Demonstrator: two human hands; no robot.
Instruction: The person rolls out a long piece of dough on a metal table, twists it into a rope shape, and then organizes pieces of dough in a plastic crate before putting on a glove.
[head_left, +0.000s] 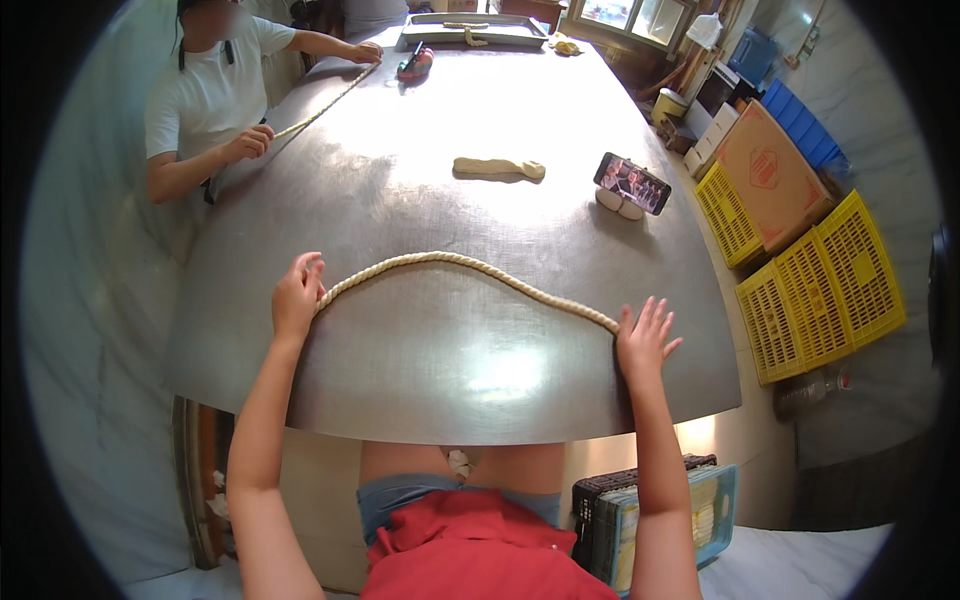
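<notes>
A long twisted dough rope lies on the metal table in front of me, arched away from me in the middle. At its left end is my left hand, fingers loosely bent and apart, its inner side against the rope. My right hand rests over the right end, its fingers stretched and spread; the tip of the rope is hidden under it. Neither hand is closed round the dough. Farther off lies a thick, untwisted dough strip.
A phone leans on a white stand at the right. Across the table's left side, a person holds another thin dough rope. A tray stands at the far end. Yellow crates and a cardboard box stand right of the table.
</notes>
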